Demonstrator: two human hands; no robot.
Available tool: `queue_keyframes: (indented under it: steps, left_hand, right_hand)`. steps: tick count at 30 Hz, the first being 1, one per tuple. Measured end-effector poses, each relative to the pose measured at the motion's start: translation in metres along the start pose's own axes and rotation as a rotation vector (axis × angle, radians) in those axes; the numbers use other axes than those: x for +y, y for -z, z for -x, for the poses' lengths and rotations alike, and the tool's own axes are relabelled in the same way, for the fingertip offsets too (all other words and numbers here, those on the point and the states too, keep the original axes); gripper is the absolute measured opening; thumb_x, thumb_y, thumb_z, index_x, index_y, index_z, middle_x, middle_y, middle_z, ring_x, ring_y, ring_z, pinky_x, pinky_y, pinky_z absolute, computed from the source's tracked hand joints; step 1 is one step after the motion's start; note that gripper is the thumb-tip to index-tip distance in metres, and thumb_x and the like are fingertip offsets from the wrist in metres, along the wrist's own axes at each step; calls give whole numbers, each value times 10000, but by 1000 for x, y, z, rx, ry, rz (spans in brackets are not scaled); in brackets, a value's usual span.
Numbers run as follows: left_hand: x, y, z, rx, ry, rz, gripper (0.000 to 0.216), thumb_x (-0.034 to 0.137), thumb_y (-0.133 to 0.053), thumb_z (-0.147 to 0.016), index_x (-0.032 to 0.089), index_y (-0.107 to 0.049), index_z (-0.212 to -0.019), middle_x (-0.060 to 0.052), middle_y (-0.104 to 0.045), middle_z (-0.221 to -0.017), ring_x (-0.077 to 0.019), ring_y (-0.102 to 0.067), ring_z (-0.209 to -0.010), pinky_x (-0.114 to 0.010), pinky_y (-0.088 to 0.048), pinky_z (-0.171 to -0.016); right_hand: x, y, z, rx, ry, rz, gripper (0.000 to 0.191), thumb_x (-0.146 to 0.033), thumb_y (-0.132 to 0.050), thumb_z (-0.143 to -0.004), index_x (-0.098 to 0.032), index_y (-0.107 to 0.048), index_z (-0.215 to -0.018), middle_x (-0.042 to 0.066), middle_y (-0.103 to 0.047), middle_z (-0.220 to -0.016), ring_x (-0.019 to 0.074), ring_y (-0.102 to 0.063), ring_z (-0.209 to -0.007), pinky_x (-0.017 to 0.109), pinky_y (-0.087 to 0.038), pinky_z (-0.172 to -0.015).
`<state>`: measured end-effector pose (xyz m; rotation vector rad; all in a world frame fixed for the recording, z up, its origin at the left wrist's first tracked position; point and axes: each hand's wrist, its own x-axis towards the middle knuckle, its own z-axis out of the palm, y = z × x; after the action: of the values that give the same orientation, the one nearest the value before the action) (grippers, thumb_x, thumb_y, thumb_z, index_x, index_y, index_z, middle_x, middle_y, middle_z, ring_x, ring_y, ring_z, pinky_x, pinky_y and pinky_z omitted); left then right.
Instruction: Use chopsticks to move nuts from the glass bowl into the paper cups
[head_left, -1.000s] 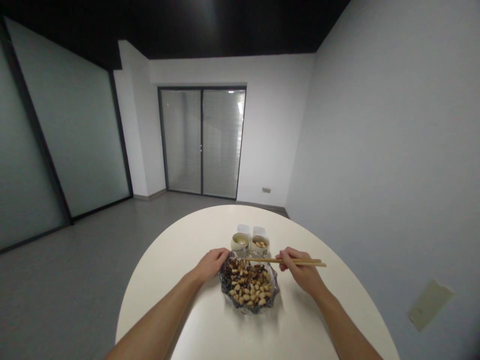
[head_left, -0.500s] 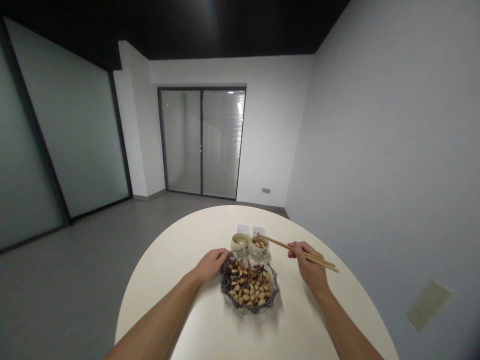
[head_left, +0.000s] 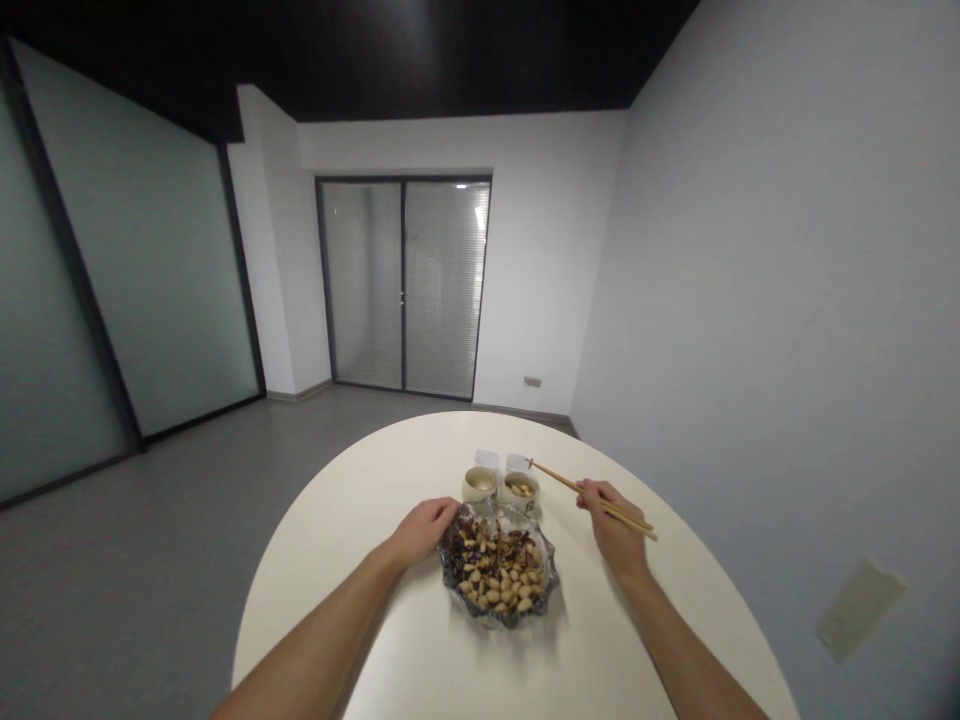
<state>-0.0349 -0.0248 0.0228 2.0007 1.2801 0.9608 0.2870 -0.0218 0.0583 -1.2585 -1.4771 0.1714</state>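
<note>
now chopsticks (head_left: 555,475), tips farther right, near right-hand white dish (head_left: 516,462)

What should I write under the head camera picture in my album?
Left hand at a bowl of pale and dark bits, right hand holding chopsticks, two cups behind the bowl.

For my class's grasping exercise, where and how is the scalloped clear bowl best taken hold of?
Probably by opposite rim edges: left hand from the left, right hand, once free of the chopsticks, from the right. The scalloped clear bowl stands upright, wide and flaring, and its nuts favour a level hold. The far side looks awkward, with the left cup and right cup close behind.
</note>
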Motion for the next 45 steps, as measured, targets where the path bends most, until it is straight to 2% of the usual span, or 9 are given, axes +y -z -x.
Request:
queue_keyframes:
  steps: [19, 25, 37, 45]
  left_hand:
    - [6, 3, 3, 4, 29, 42, 537, 573, -358, -921, 178, -723, -917, -55, -752, -937, -235, -626, -912, -307, -463, -860]
    - [3, 2, 2, 4, 18, 7, 543, 553, -338, -938, 175, -728, -937, -56, -753, -953, -232, -632, -892, -311, -464, -854]
    - [2, 2, 2, 5, 9, 13, 542, 564, -340, -939, 183, -726, -938, -55, -749, -959, -228, -626, -907, -299, -460, -861]
    - [3, 1, 2, 2, 18, 39, 547, 576, -338, -936, 183, -718, -913, -54, -746, -940, -229, -625, -913, -292, -465, -839]
  right_hand:
    - [-11, -5, 3, -86, 78, -73, 454, -588, -512, -884, -198, -695, -742, 32, -675, -663, 203, -610, -641, 280, -459, -590]
    - [-5, -6, 3, -109, 80, -93, 431, -568, -532, -887, -186, -720, -812, 39, -689, -706, 211, -627, -681, 285, -471, -611]
    - [-11, 6, -1, -30, 45, -109, 410, -559, -551, -878, -193, -733, -859, 54, -712, -730, 224, -665, -696, 321, -519, -650]
    - [-32, 12, 6, -52, 51, -302, 555, -666, -467, -888, -207, -697, -677, 41, -630, -536, 191, -602, -542, 303, -514, -534]
